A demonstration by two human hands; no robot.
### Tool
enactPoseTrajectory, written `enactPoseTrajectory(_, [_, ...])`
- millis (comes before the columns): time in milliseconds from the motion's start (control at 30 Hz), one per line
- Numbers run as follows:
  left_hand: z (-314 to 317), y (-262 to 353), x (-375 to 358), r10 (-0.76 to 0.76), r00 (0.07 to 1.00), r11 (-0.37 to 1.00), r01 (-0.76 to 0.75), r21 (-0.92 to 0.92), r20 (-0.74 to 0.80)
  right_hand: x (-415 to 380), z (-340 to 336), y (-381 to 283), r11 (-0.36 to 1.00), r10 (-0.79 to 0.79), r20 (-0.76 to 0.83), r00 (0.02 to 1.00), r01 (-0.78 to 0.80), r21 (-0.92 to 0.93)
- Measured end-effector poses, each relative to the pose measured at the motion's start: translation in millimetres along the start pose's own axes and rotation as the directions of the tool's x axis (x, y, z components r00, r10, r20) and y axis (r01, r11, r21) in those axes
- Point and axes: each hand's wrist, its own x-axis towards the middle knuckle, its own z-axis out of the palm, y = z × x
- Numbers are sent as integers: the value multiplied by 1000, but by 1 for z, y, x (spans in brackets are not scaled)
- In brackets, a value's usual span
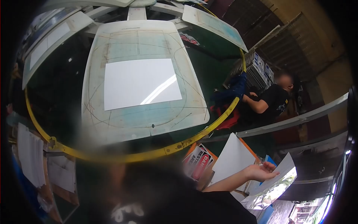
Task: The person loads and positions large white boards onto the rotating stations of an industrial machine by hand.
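At the lower right, my right hand (264,171) is turned palm up with its fingers curled at the edge of a glossy, bending sheet (274,188), which it grips. Beside that wrist lies a stack of white sheets (233,158) on an orange-edged board. A blurred skin-toned patch at the bottom left of centre may be my left hand (118,172); its fingers cannot be made out. In front of me a white sheet (140,84) lies flat on a pale, stained platen (149,39), with a bright light reflection across it.
A yellow ring rail (171,149) curves around the platen. More platens (214,26) stand left and right. Red-and-white printed signs (199,162) lie near my right forearm. Stacked sheets (30,156) stand at left. Another person in black (272,102) works at right, by a rack (261,67).
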Motion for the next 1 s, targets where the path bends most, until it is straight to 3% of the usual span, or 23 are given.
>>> enactPoseTrajectory(133, [-6,9,2,-74,995,997,76,-22,62,1,7,-1,993,-61,32,998,58,101])
enactPoseTrajectory(200, [-9,13,3,-89,994,995,93,-48,68,7,6,-1,989,-14,49,999,7,147])
enactPoseTrajectory(233, [-8,11,4,-29,999,999,30,-41,35,11,3,-2,988,11,56,998,-19,153])
enactPoseTrajectory(267, [-7,6,5,-79,994,997,78,27,69,17,-1,-3,991,-2,63,998,-7,136])
enactPoseTrajectory(367, [-2,-13,3,85,996,987,-82,-138,14,30,-1,-22,986,-117,105,988,103,133])
enactPoseTrajectory(433, [-19,-2,0,-57,982,961,102,-258,177,48,1,-37,960,-151,179,972,101,261])
enactPoseTrajectory(467, [-24,1,-3,-55,982,952,107,-287,182,58,-1,-40,939,-167,214,962,89,332])
enactPoseTrajectory(567, [-34,13,-7,-48,980,923,116,-367,191,95,-27,-48,868,-155,598,786,-181,463])
enactPoseTrajectory(633, [-43,20,-6,-28,975,914,113,-390,219,103,-40,-49,785,-164,696,699,-335,522])
enactPoseTrajectory(700, [-37,5,-3,-123,958,849,236,-472,258,106,-51,-50,743,-201,788,582,-433,510])
enactPoseTrajectory(833, [-38,-17,3,-218,952,655,305,-691,213,105,-58,-50,805,-102,681,725,-343,485])
enactPoseTrajectory(933, [-73,-15,-2,-372,842,658,536,-528,391,105,-52,-48,802,-84,660,747,-341,489])
enactPoseTrajectory(1000, [-72,-120,18,-358,758,677,613,-407,545,121,-45,-43,805,-104,659,745,-326,496])
